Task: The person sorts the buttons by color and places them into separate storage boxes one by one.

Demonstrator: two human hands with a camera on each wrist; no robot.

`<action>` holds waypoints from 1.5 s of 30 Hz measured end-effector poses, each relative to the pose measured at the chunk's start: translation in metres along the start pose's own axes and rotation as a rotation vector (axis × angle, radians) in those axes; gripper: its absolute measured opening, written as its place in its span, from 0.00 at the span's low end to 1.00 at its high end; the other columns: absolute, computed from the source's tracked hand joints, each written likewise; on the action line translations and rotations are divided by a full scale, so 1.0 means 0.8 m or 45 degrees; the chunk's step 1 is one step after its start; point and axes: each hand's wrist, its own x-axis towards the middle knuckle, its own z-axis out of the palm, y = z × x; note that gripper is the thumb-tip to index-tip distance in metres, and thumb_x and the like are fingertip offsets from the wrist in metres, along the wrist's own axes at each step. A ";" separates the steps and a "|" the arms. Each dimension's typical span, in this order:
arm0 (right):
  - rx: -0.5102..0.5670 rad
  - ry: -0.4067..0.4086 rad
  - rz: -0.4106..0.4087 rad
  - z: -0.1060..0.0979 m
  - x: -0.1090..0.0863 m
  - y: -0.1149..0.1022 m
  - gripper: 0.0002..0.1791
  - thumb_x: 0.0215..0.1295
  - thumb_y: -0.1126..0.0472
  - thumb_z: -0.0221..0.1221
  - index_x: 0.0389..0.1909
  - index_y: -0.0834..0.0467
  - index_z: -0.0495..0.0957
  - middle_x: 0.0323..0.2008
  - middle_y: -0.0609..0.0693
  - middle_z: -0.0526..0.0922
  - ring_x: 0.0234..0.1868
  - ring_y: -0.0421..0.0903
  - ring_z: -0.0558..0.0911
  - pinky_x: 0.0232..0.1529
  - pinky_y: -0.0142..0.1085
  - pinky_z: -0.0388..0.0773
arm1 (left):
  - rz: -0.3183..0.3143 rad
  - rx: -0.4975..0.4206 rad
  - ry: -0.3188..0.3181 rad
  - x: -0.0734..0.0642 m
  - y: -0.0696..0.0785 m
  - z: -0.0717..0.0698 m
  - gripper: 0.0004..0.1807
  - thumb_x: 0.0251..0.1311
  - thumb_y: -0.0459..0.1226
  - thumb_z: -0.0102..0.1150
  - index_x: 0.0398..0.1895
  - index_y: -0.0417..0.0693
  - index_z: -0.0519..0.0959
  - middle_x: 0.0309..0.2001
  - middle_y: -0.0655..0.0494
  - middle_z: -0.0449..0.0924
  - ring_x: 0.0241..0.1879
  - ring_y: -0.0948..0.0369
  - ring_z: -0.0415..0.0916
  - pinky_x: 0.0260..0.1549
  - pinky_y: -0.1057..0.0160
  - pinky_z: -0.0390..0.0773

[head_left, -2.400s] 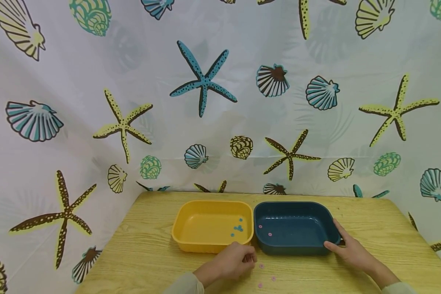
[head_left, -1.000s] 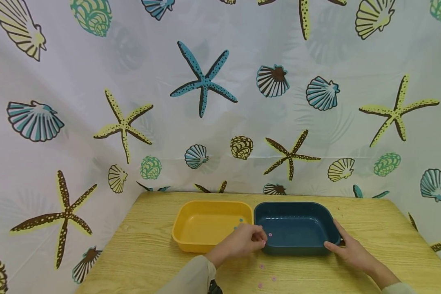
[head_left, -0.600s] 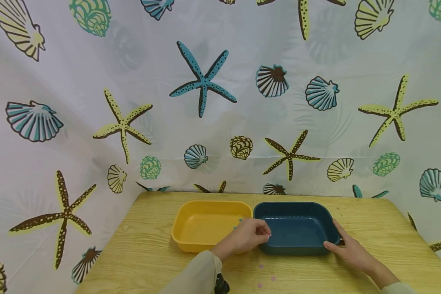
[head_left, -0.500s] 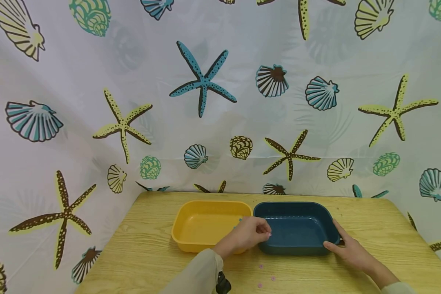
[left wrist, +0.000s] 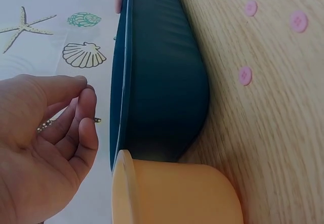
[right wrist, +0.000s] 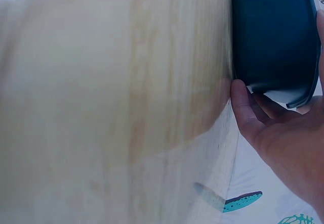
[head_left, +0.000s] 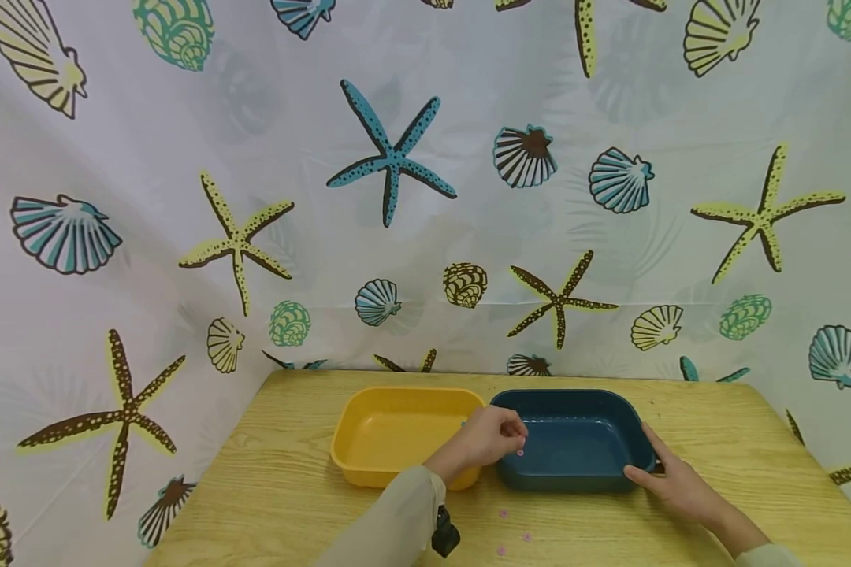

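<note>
My left hand (head_left: pixel 484 437) is over the left part of the dark blue bin (head_left: pixel 574 484), thumb and fingertips pinched together. A small pink button appears to sit at the fingertips, mostly hidden; in the left wrist view the left hand (left wrist: pixel 50 138) shows curled fingers beside the bin's rim (left wrist: pixel 126 82). Inside the bin, just below the fingers, lies a pink button (head_left: pixel 520 453). With thumb on the near side and fingers round the far side, my right hand (head_left: pixel 681 484) grips the bin's right end. The right wrist view shows the right hand (right wrist: pixel 283 138) against the bin (right wrist: pixel 276 37).
A yellow bin (head_left: pixel 376 476) stands against the blue bin's left side; blue buttons in it are largely hidden by the left arm. Three pink buttons, one of them a pink button (head_left: pixel 527 537), lie on the wooden table (head_left: pixel 269 504) in front. A patterned curtain (head_left: pixel 397 260) hangs behind.
My left hand has risen from the table front, carrying a pink button, and moved up and right over the blue bin. The right hand and both bins have stayed put.
</note>
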 end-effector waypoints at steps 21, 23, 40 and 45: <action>0.026 -0.013 0.013 0.000 0.001 0.002 0.51 0.67 0.46 0.56 0.74 0.60 0.32 0.69 0.75 0.44 0.62 0.67 0.65 0.56 0.54 0.67 | -0.095 0.000 0.014 0.025 -0.011 0.008 0.05 0.62 0.32 0.59 0.39 0.42 0.82 0.27 0.63 0.76 0.27 0.66 0.73 0.29 0.69 0.75; 0.032 -0.013 0.012 0.000 0.001 0.002 0.51 0.67 0.46 0.56 0.74 0.60 0.32 0.69 0.75 0.44 0.62 0.67 0.66 0.56 0.54 0.67 | -0.092 0.010 0.013 0.027 -0.012 0.008 0.05 0.62 0.32 0.59 0.38 0.42 0.82 0.27 0.62 0.76 0.26 0.66 0.73 0.29 0.69 0.74; 0.040 -0.005 -0.009 -0.001 -0.001 0.000 0.50 0.67 0.47 0.55 0.74 0.61 0.32 0.68 0.75 0.44 0.62 0.68 0.65 0.57 0.54 0.66 | -0.143 0.009 0.029 0.036 -0.016 0.008 0.05 0.63 0.32 0.58 0.39 0.41 0.81 0.26 0.59 0.77 0.26 0.65 0.74 0.29 0.67 0.76; 0.030 0.001 -0.011 -0.001 -0.001 -0.001 0.50 0.67 0.47 0.55 0.74 0.61 0.32 0.68 0.75 0.43 0.62 0.69 0.64 0.57 0.55 0.65 | -0.138 0.032 0.055 0.038 -0.018 0.010 0.05 0.63 0.32 0.57 0.39 0.40 0.81 0.25 0.59 0.76 0.24 0.65 0.74 0.29 0.67 0.76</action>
